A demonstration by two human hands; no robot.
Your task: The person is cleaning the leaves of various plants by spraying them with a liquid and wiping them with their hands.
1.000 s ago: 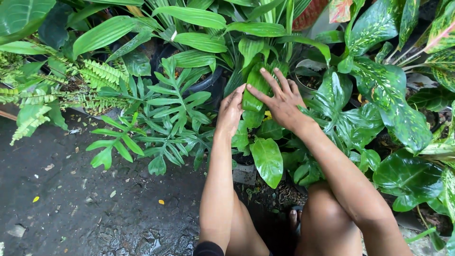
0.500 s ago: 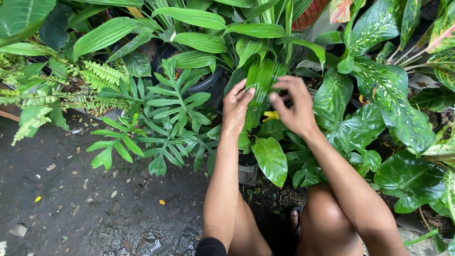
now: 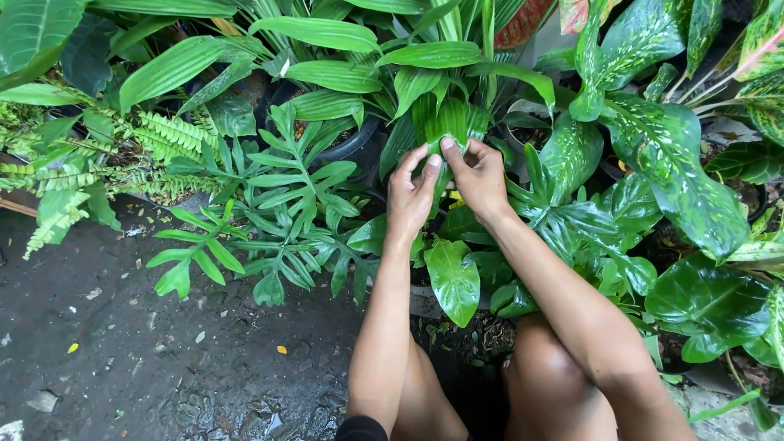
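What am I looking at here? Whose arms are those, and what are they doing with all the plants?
The camera sits on a person's head and looks down, so the arms are their own. They are crouching: their bare knees show at the bottom. The left hand and the right hand both pinch one ribbed green leaf. Around it stand potted plants: a fern, a spotted leaf and a glossy leaf. The dark ground looks wet.

The ribbed leaf (image 3: 447, 122) looks pleated and faintly shiny. The near heart-shaped leaf (image 3: 453, 278) is smooth, glossy and wet. At right the speckled leaves (image 3: 670, 155) gleam waxily. The ground (image 3: 163, 359) at left is rough, dark and wet, possibly concrete. The fern (image 3: 65, 175) looks matt.
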